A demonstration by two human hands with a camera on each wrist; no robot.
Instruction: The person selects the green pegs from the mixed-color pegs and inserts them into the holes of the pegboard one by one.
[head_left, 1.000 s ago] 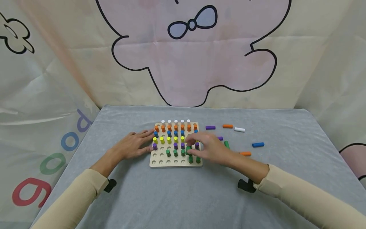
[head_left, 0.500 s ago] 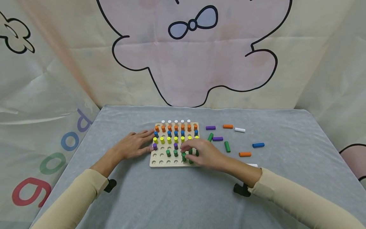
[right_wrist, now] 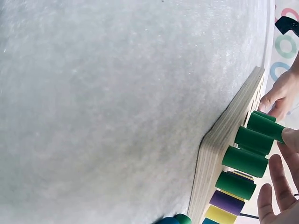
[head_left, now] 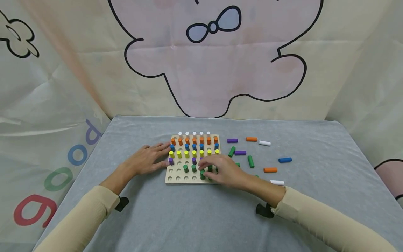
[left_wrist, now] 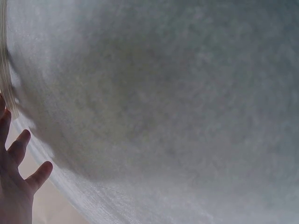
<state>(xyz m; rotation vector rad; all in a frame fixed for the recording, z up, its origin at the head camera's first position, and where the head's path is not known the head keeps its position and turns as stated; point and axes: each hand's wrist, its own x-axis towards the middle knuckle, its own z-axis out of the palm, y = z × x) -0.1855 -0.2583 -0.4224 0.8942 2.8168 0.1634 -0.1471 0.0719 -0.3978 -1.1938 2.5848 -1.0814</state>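
Right grip (head_left: 225,170) pinches an upright green peg (head_left: 202,174) to its left, perhaps seated in the board's (head_left: 182,182) nearest row, while the left hand (head_left: 143,161) lies farther off, spread at the left edge.

Head view: pegboard (head_left: 185,183) & a purple peg (head_left: 201,158) were partly hidden by R hand (head_left: 224,170). L-wrist view: L hand (left_wrist: 14,179) was cut off by pic. edge; cloth (left_wrist: 149,121) was blurred.

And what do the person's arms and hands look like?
Long, plain cream sleeves, no markings visible. A small black device sticks out at each cuff, no cable visible. Left hand and right hand: both bare, no gloves.
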